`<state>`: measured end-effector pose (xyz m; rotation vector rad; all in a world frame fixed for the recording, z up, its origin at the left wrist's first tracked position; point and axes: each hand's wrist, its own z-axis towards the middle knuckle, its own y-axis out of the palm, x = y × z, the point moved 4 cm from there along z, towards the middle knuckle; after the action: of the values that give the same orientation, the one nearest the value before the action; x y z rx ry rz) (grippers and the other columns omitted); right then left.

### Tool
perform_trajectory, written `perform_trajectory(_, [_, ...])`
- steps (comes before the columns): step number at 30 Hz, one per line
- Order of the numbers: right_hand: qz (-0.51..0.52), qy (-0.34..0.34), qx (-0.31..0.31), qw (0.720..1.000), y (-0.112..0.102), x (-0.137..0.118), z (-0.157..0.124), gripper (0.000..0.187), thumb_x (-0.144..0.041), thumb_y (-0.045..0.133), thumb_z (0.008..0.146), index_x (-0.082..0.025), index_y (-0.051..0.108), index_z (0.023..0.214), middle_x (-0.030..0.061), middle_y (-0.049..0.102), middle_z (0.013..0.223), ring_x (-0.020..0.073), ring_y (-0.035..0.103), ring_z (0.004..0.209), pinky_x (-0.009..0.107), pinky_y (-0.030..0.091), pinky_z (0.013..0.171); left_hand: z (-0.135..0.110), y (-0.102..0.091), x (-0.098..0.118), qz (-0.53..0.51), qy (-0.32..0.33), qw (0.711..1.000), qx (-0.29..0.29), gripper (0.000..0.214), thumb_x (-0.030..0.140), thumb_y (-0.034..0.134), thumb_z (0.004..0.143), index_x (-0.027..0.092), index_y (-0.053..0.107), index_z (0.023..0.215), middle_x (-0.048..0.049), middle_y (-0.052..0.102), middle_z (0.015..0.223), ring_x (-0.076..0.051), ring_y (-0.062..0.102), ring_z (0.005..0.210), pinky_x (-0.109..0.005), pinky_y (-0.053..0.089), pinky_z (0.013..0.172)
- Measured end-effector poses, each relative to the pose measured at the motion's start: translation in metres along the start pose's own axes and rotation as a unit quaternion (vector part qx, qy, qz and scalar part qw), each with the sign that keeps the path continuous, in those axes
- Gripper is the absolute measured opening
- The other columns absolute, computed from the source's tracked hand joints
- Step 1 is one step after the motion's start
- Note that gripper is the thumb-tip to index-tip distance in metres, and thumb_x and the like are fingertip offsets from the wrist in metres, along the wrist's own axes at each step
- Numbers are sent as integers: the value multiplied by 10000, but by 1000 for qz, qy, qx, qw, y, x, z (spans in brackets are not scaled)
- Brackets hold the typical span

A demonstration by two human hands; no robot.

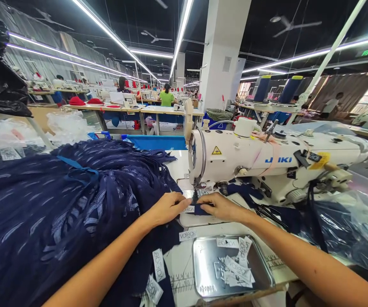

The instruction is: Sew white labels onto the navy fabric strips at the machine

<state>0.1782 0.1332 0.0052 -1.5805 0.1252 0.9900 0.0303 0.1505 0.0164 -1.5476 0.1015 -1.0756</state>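
Both hands lie flat with fingers loosely extended, the left hand (168, 207) and right hand (220, 207) pressing a small dark navy fabric piece (199, 209) with a white woven label (188, 209) between them under the white sewing machine (267, 160) needle.

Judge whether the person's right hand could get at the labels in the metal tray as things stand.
Probably yes: the right hand rests on the navy fabric just beyond the metal tray, and the labels lie uncovered with nothing between.
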Motion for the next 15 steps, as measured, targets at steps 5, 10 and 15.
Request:
perform_trajectory(5, [37,7,-27,999,-3,-11,2,164,-93,434,748,-133,592,757,-54,418,562,77,360,523,191,299,513,1,-3,-2,-131,-52,988,-62,276,345,512,712,102,642,731,2,571,660,-128,481,642,-217,362,613])
perform_trajectory(10, [46,-10,-29,998,-3,-16,2,156,-85,434,747,-138,581,753,-43,455,602,81,382,557,195,311,542,-1,0,-7,-186,-85,976,-70,209,298,563,642,104,640,662,33,513,562,-100,430,555,-208,343,554])
perform_trajectory(15, [51,-17,-29,998,-4,-18,1,152,-91,429,753,-138,573,742,-45,447,597,79,378,549,195,309,533,-2,2,-10,-213,-96,971,-61,180,284,582,617,113,635,630,36,519,560,-96,424,555,-204,347,548])
